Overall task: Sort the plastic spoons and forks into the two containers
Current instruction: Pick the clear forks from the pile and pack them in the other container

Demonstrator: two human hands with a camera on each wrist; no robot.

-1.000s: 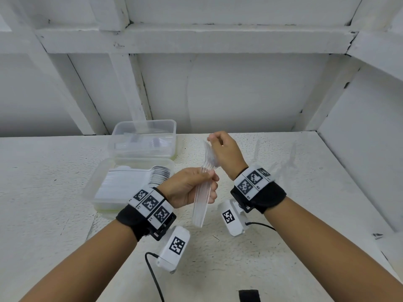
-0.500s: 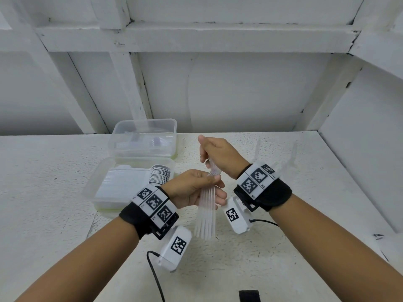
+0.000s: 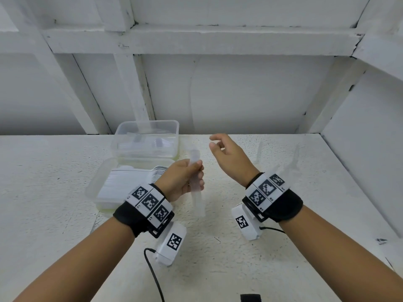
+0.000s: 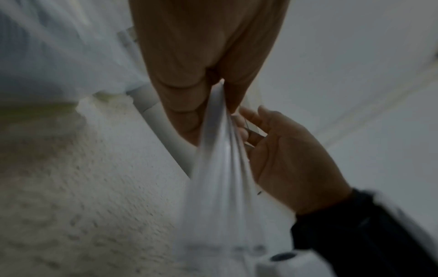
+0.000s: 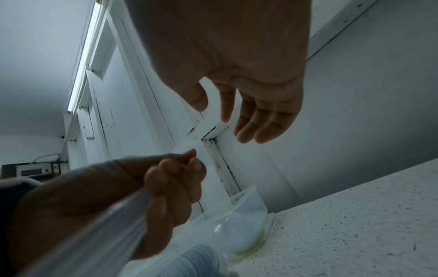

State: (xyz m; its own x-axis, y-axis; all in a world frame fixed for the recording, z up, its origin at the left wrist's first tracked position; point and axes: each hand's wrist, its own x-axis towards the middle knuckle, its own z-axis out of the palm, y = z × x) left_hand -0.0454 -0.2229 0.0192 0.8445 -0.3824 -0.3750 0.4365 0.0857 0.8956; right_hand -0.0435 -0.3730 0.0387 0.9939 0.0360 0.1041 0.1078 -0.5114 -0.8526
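We see a speckled white bench (image 3: 272, 247), clear containers (image 3: 146, 136), translucent cutlery (image 3: 196, 192), black wristbands (image 3: 130, 216) with black-and-white square-patterned tags, white walls (image 3: 239, 94).

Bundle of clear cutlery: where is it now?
Head view, centre: the bundle of clear cutlery is upright in the left hand, right of the two containers.

Tabletop (image 3: 54, 214): white, rough speckled surface, meeting white walls at the back and right. Near container (image 3: 96, 188), clear plastic, sits left of centre, filled with a stacked row of white utensils. Far container (image 3: 146, 125), clear, stands just behind it, holding a few clear pieces. Loose clear utensils (image 3: 293, 158) lie toward the right rear. A small dark object (image 3: 250, 298) lies at the front edge.
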